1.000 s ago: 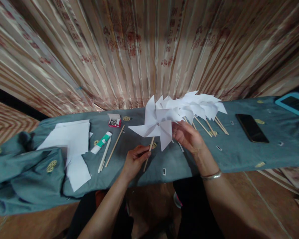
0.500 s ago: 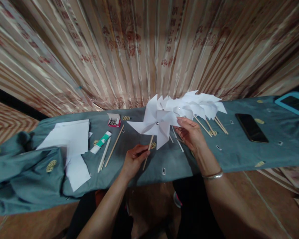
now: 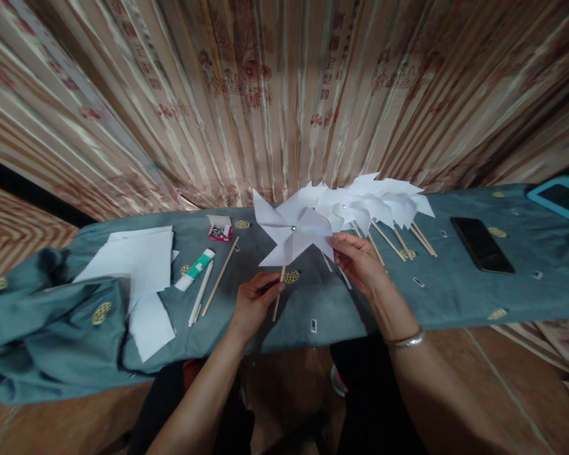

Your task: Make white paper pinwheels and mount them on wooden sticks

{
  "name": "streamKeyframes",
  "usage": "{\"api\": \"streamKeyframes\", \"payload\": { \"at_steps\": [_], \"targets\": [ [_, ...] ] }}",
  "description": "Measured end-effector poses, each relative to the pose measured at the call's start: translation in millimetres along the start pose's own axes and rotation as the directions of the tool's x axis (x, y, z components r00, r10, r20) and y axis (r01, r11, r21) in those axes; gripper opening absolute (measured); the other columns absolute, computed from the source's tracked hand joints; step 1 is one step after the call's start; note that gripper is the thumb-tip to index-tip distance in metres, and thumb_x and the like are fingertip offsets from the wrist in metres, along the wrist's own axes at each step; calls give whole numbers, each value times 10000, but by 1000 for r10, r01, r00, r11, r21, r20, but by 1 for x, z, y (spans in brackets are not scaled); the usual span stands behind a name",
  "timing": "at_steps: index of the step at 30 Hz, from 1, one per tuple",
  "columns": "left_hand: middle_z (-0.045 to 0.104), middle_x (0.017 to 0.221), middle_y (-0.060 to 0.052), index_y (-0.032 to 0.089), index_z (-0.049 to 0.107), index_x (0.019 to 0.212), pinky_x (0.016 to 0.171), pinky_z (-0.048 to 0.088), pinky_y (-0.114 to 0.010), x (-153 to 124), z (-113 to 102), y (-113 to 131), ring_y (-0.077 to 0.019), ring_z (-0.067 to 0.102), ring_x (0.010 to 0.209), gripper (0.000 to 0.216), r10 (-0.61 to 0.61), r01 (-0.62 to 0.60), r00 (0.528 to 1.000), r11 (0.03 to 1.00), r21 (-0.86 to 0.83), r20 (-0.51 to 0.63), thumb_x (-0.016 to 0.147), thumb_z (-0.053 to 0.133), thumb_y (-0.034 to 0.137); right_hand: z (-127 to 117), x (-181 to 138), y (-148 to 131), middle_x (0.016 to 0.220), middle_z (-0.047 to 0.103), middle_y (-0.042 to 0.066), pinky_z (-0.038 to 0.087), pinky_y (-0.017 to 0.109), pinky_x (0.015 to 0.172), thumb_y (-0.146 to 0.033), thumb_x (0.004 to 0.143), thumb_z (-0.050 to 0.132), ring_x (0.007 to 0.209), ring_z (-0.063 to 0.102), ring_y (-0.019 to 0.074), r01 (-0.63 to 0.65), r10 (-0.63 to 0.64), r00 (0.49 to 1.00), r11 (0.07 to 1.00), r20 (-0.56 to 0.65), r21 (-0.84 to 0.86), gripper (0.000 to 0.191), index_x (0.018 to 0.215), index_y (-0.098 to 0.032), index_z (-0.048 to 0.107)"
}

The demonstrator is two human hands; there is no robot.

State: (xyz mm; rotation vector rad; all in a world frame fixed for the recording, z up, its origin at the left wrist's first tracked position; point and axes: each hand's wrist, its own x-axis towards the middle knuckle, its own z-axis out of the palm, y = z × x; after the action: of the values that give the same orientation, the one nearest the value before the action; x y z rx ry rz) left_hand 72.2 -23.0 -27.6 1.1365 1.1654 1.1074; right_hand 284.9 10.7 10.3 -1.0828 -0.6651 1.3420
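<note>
A white paper pinwheel (image 3: 291, 230) with a silver pin at its centre is held up over the cloth. My left hand (image 3: 256, 302) is closed round its wooden stick, below the blades. My right hand (image 3: 359, 260) has thumb and fingers at the tip of the right-hand blade, seemingly pinching it. Just behind, several finished-looking pinwheels (image 3: 384, 201) lie in an overlapping row, their sticks pointing toward me. Narrow white strips (image 3: 344, 277) lie on the cloth beside my right hand.
A grey-green cloth (image 3: 275, 338) covers the long table. On the left are white paper sheets (image 3: 146, 256), a glue tube (image 3: 195, 270), a white pen (image 3: 201, 296), a loose wooden stick (image 3: 220, 276) and a small box of pins (image 3: 219, 229). Rightward lie a phone (image 3: 482, 245) and a blue-framed device (image 3: 562, 197).
The pinwheel's blades have turned about its pin. My right hand has moved slightly lower, with its fingers at a blade tip; my left hand stays on the stick.
</note>
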Motion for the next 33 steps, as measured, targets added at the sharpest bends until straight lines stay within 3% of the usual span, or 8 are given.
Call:
{"api": "streamKeyframes", "payload": {
  "at_steps": [16, 33],
  "targets": [
    [675, 769, -12, 219, 779, 842, 671, 475, -237, 1, 1, -2, -143, 601, 739, 200, 33, -33, 999, 999, -5, -37, 653, 755, 283, 9, -12, 16, 580, 664, -27, 463, 177, 521, -355, 549, 874, 535, 589, 70, -131, 142, 978, 988, 151, -79, 258, 634, -188, 697],
    [694, 788, -20, 190, 772, 853, 732, 472, -278, 1, 4, -2, -162, 614, 763, 224, 30, -30, 1000, 1000, -3, -8, 664, 751, 306, 30, -23, 31, 679, 737, 13, 470, 202, 566, -379, 600, 838, 586, 622, 83, -135, 164, 948, 983, 273, -121, 230, 713, -197, 755]
  ]
}}
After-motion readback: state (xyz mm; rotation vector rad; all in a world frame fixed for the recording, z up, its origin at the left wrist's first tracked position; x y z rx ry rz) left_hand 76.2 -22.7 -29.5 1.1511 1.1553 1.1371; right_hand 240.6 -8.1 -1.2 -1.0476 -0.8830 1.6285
